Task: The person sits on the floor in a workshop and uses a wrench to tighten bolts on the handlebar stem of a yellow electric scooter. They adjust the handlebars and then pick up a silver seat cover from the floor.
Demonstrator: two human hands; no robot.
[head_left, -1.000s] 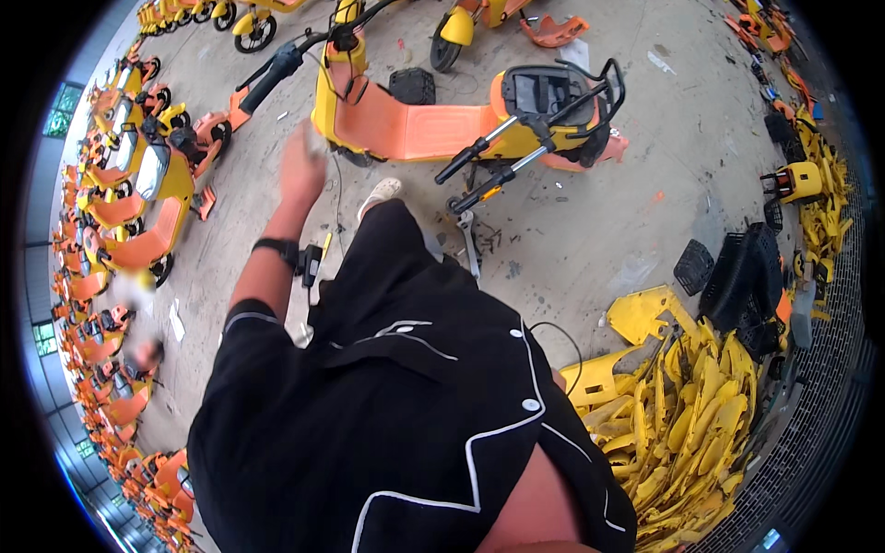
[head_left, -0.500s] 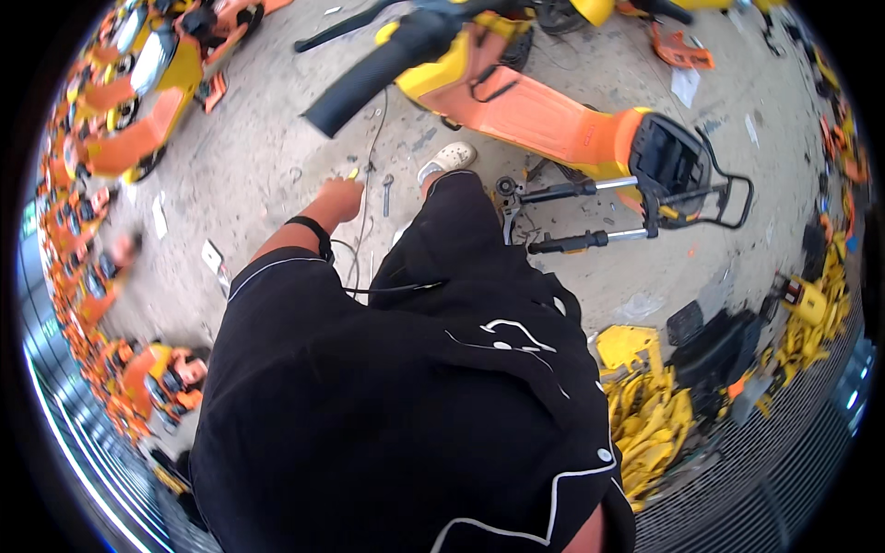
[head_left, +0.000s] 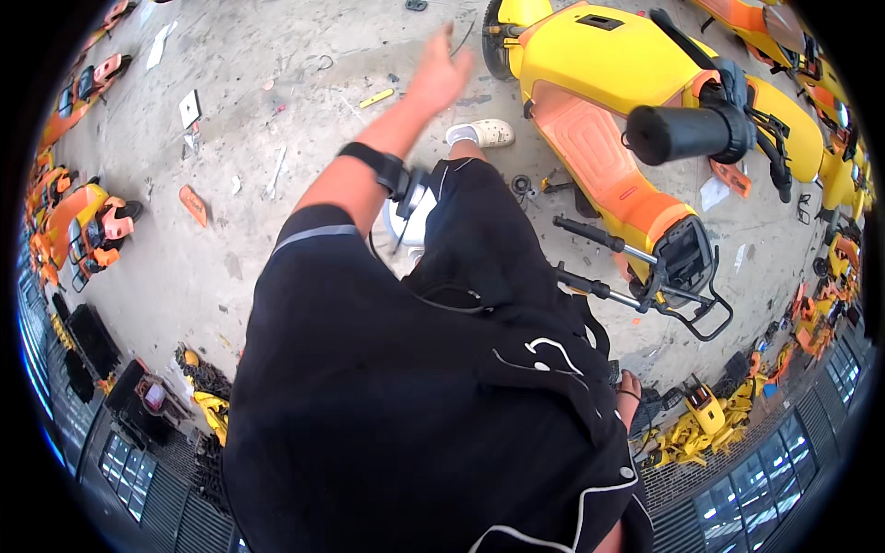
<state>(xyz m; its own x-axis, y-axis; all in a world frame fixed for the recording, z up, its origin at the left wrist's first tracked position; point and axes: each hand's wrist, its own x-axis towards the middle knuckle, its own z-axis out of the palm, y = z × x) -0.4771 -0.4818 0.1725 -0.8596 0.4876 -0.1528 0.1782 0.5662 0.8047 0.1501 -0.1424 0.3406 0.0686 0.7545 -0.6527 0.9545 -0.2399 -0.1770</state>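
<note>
My left hand (head_left: 441, 78) reaches forward over the floor, slightly blurred, one finger stretched out and others apart from it. I see nothing plainly held in it. A thin dark cable (head_left: 465, 39) shows beside its fingers; whether they touch I cannot tell. Left of the hand, a small yellow stick-like piece (head_left: 376, 99) lies on the floor. To the right stands a yellow and orange scooter (head_left: 604, 180), its black handlebar grip (head_left: 678, 135) toward me. My right hand (head_left: 630, 394) hangs low by my hip, partly hidden by my clothing, its finger posture unclear.
Two fork tubes (head_left: 604, 286) lie beside the scooter's black rack frame (head_left: 705, 304). A white rectangular object (head_left: 190, 109) and an orange piece (head_left: 192, 205) are on the floor at left. Yellow panels (head_left: 710, 433) are heaped at lower right. More scooters (head_left: 88, 226) line the left.
My view has turned, so the scooter's body shows more fully at the right. My left arm has stretched farther forward, away from the yellow piece. My right hand has come into sight.
</note>
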